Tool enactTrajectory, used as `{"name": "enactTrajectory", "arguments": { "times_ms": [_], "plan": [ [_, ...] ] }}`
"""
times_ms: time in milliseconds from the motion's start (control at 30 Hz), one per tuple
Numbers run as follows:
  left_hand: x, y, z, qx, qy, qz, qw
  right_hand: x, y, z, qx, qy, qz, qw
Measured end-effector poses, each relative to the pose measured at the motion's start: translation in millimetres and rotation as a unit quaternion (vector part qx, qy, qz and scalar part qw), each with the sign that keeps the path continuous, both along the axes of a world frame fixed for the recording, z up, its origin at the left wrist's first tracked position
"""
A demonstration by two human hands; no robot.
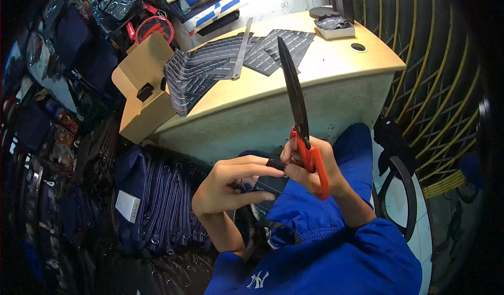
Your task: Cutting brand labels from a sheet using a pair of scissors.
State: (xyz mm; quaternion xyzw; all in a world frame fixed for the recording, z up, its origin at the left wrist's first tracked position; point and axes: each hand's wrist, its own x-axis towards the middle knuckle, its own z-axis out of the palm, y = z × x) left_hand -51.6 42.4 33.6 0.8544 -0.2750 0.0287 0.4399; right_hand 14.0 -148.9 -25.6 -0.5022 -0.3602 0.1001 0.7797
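Observation:
My right hand [320,166] is closed around the red handles of a large pair of scissors [298,103]. Their long black blades point up and away, over the table's front edge. My left hand [231,185] comes in from the left with its fingers stretched out and the thumb apart. A small black piece [275,164] lies between the left fingertips and the right fingers; which fingers grip it I cannot tell. Below the hands, a dark printed sheet [266,198] rests by my lap, partly covered by the left hand.
The wooden table [336,61] bears grey printed sheets [210,64], a metal ruler [242,51], an open cardboard box [142,114] and a small white box [336,30]. Stacked dark blue straps [170,206] lie at left. A chair armrest [407,195] and folding gate [420,59] stand right.

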Motion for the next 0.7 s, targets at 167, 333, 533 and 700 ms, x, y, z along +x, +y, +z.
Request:
{"name": "enactTrajectory", "arguments": {
  "times_ms": [167, 333, 533, 700],
  "plan": [
    [10.0, 0.2, -9.5, -0.041, 0.005, 0.011, 0.999, 3.7, -4.4, 5.4, -0.04, -0.024, -0.018, 0.999],
    [15.7, -22.1, -20.6, -0.207, 0.08, 0.044, 0.974, 3.8, 3.0, -4.2, 0.021, -0.029, -0.105, 0.994],
    [12.5, -25.5, -17.1, -0.196, 0.022, 0.112, 0.974, 6.3, 0.5, -12.3, 0.021, -0.037, -0.109, 0.993],
    [4.8, -14.8, -13.4, -0.156, 0.004, 0.125, 0.98, 5.0, 0.2, -12.3, -0.015, -0.062, -0.034, 0.997]
  ]
}}
